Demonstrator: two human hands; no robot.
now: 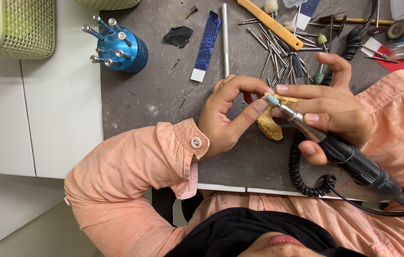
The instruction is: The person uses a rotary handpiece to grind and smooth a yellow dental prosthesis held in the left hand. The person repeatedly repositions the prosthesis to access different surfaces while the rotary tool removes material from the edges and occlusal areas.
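Observation:
My left hand (pixel 225 114) pinches a small yellowish cast piece (pixel 269 128) over the grey work mat (pixel 159 95). Fingers of both hands hide much of the piece. In my right hand (pixel 337 107) I grip a black and silver rotary handpiece (pixel 354 164) like a pen. Its small pale grinding tip (pixel 272 99) rests against the top of the cast piece, right by my left fingertips. Both arms wear peach sleeves.
A black coiled cable (pixel 297 173) runs from the handpiece across the mat's near edge. Several loose burs (pixel 278 62), a wooden-handled tool (pixel 271 24) and a blue strip (pixel 207 45) lie further back. A blue bur stand (pixel 126 47) and a green basket (pixel 16 28) sit at the left.

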